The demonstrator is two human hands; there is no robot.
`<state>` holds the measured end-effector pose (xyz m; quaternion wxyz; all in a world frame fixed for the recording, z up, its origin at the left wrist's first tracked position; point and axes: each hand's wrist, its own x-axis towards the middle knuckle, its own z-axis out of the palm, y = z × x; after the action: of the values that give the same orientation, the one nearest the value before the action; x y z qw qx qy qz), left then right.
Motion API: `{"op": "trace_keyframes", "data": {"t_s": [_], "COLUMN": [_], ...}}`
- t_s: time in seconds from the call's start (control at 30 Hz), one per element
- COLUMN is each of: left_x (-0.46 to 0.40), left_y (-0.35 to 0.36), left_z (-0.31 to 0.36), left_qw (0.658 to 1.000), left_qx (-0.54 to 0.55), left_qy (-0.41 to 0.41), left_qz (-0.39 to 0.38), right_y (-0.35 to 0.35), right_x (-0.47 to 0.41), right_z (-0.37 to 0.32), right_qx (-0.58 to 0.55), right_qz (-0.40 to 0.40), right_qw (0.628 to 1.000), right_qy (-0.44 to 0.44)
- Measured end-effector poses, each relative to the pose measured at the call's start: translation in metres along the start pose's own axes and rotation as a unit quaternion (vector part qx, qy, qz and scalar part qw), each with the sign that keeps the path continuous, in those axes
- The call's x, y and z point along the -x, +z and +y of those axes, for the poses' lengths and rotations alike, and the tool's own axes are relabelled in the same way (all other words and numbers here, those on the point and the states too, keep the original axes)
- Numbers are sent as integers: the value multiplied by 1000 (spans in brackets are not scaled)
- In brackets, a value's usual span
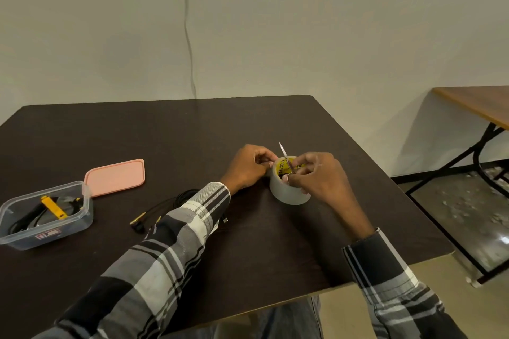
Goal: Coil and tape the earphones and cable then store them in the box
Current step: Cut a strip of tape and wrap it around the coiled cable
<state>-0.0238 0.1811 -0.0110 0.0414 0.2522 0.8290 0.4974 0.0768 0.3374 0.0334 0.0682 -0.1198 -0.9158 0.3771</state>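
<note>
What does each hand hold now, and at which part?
The right hand holds scissors by the handles, over the tape roll. The left hand pinches at the roll's top edge, probably the tape end.

On the dark tabletop there is one roll of tape, one pair of scissors, one clear box, one pink lid and one black cable. Two hands work there: the left hand and the right hand. One second table stands at the right.
</note>
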Motion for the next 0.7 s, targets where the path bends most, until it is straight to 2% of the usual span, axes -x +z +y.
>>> {"op": "trace_keyframes", "data": {"t_s": [0.3,0.53,0.7], "left_x": [1,10,23], "left_y": [-7,-29,-62], "left_z": [0,7,26], "left_qw": [998,1000,1000], "left_qx": [28,14,-14], "left_qy": [-4,13,5], "left_qz": [-62,11,15], "right_y": [13,3,13], "right_x": [8,4,6], "right_z": [-8,-16,-29], "right_qx": [197,76,0], "right_qz": [-33,-32,-19], "right_qw": [980,996,998], "right_qy": [-22,-34,-65]}}
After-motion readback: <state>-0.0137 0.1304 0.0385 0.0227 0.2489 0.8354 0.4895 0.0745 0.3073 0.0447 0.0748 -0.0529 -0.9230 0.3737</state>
